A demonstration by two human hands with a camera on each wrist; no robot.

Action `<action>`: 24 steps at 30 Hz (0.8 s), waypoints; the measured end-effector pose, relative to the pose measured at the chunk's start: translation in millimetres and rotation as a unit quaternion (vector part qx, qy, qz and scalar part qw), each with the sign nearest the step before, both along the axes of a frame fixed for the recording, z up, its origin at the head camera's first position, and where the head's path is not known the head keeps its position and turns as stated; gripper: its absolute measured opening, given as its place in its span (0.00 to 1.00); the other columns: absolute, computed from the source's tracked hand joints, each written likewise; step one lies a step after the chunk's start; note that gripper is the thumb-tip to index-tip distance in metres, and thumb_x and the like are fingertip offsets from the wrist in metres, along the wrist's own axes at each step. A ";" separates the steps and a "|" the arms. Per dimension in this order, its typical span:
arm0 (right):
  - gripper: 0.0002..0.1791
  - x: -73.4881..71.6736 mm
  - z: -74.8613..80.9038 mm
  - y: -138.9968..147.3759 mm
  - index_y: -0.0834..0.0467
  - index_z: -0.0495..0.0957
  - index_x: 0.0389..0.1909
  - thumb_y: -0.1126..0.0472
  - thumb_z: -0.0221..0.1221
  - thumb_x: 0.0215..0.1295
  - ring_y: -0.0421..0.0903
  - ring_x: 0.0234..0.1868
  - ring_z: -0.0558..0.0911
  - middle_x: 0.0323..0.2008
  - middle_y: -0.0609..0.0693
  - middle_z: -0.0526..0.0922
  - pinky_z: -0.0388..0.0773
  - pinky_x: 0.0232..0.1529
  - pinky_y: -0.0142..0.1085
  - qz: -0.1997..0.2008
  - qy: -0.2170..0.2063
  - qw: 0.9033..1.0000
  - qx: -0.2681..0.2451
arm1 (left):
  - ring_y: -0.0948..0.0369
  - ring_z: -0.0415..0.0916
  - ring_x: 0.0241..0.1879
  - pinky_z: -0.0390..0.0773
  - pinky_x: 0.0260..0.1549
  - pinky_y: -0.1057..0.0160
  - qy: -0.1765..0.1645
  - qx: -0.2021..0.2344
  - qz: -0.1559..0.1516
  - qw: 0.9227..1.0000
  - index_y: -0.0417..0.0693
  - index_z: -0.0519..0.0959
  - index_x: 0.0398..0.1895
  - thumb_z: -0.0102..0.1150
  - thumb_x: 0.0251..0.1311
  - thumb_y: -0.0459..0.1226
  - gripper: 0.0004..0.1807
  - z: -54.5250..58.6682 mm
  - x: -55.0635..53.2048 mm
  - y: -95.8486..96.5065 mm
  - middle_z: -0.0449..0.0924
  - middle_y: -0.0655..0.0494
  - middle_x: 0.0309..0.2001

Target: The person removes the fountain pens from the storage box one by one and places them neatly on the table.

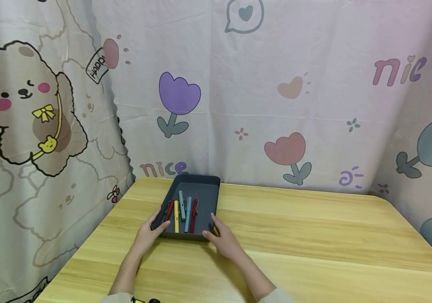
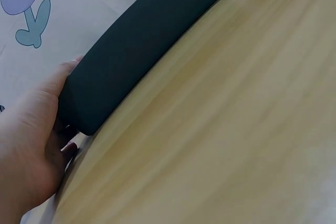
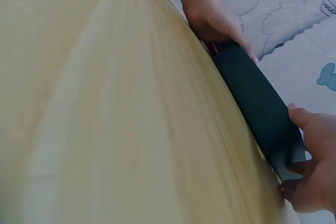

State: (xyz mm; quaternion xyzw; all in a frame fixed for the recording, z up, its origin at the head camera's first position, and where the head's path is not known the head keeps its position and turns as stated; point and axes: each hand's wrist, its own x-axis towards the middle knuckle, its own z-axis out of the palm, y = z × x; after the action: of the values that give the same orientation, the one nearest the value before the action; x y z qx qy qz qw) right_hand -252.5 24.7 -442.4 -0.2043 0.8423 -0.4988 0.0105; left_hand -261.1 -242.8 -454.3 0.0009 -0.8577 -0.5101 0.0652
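Charcoal tray (image 1: 207, 210): parted left fingers (image 1: 155, 215) and right fingers (image 1: 217, 221) grip it.

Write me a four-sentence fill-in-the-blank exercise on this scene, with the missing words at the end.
1. The dark tray holds ___ visible pens.
2. The second pen from the left is ___.
3. The left hand grips the tray's near ___ corner.
4. The tulip printed above the tray is ___.

Missing words: five; yellow; left; purple.
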 end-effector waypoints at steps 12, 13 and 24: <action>0.36 5.1 -0.1 12.9 0.60 0.52 0.70 0.51 0.54 0.66 0.61 0.65 0.56 0.66 0.62 0.56 0.54 0.60 0.54 -0.004 -0.002 1.000 0.001 | 0.39 0.48 0.64 0.55 0.57 0.41 0.004 0.005 0.005 1.000 0.49 0.53 0.71 0.58 0.58 0.49 0.40 -0.1 4.8 14.1 0.50 0.37 0.67; 0.37 5.5 -0.1 13.9 0.60 0.52 0.70 0.51 0.54 0.66 0.61 0.65 0.56 0.66 0.62 0.56 0.54 0.60 0.54 -0.004 -0.001 1.000 0.001 | 0.39 0.49 0.64 0.55 0.57 0.41 0.006 0.006 0.006 1.000 0.49 0.54 0.71 0.58 0.58 0.49 0.40 -0.3 5.3 15.3 0.50 0.37 0.67; 0.37 8.1 -1.7 22.3 0.61 0.52 0.70 0.50 0.54 0.65 0.61 0.64 0.57 0.66 0.62 0.56 0.54 0.60 0.54 -0.005 -0.001 1.000 0.008 | 0.39 0.49 0.64 0.55 0.56 0.40 0.016 0.003 0.010 1.000 0.48 0.54 0.71 0.59 0.58 0.48 0.40 -1.8 8.5 24.3 0.52 0.37 0.67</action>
State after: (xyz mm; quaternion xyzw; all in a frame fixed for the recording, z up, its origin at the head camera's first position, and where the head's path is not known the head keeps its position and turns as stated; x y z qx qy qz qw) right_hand -244.5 47.0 -444.1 -0.1996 0.8471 -0.4923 0.0103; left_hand -252.6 -218.5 -456.0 0.0015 -0.8552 -0.5115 0.0837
